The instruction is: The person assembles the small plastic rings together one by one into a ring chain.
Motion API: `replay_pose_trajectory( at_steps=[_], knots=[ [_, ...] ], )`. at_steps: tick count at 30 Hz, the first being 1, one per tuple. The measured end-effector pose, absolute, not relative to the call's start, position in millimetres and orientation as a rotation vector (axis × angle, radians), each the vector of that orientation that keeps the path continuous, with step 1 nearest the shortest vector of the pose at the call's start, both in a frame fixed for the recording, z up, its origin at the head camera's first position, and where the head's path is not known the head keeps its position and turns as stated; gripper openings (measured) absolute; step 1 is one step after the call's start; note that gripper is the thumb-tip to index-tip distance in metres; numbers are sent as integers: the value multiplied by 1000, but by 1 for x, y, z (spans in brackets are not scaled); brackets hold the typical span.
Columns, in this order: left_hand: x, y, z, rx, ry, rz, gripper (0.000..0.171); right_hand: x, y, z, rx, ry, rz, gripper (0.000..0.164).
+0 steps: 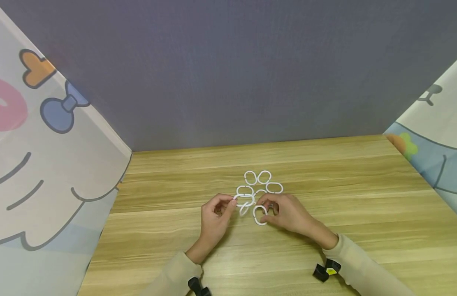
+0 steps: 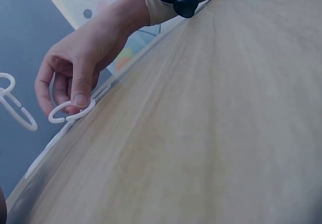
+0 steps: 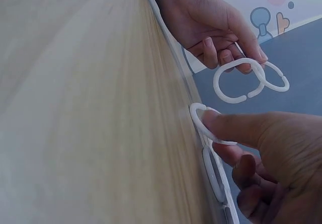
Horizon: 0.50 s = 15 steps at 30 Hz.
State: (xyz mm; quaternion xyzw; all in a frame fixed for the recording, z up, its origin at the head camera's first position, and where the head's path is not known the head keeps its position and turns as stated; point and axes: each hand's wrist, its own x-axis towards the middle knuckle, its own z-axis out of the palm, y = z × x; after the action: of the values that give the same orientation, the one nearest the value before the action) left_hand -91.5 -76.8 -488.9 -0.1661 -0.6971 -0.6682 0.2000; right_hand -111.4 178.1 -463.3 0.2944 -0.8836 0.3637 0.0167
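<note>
My left hand [image 1: 214, 218] pinches a white C-shaped link ring [image 1: 239, 205] between thumb and fingertips. A second white link [image 1: 241, 212] hangs looped through it, and the pair also shows in both wrist views. Just to the right, my right hand [image 1: 292, 213] pinches another white link [image 1: 254, 214] between thumb and index finger. This link has a small gap in its loop, visible in the left wrist view, and is held low near the tabletop. It is apart from the linked pair.
Several loose white links lie on the wood-grain table [image 1: 169, 242] beyond the hands, among them one at the back [image 1: 270, 177] and one at the right [image 1: 274, 183]. A grey panel [image 1: 250, 74] rises behind the table; cartoon-printed panels [image 1: 102, 164] flank it.
</note>
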Motion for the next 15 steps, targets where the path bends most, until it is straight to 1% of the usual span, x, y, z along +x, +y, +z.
replay_pose_trajectory(
  at_steps=[7,15],
  knots=[
    [-91,-77,-489,-462,-1947,-1869,9,-112,177,-466,892,-2637,1258,18],
    [-92,-77,-489,-466,-1945,-1860,9,-112,180,-459,828,-2556,1441,12]
  ],
)
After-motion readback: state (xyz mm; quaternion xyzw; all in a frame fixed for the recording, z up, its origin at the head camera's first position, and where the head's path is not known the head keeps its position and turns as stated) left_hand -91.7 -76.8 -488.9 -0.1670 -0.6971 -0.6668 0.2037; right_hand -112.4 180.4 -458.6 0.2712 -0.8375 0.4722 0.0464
